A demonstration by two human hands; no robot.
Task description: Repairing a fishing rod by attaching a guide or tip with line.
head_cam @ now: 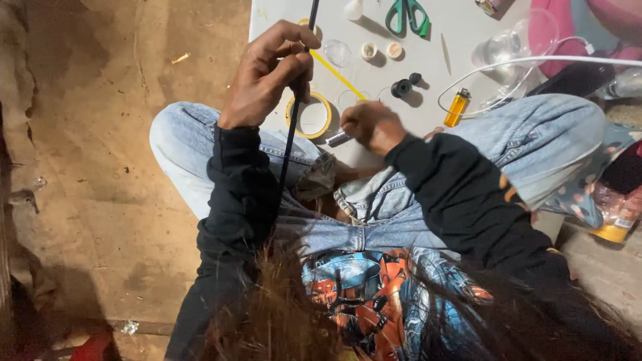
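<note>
My left hand is closed around a thin black rod that runs from the top of the view down toward my lap. My right hand grips a small grey cylindrical piece, its end poking out to the left. Both hands hover over the near edge of a white board resting against my knees in light blue jeans. A roll of yellow tape lies flat on the board between the hands, with a yellow stick beside it.
On the board lie green-handled scissors, an orange lighter, small black rings, white caps, a clear plastic cup and a white cable. Bare dirt floor spreads to the left. Packets sit at the right.
</note>
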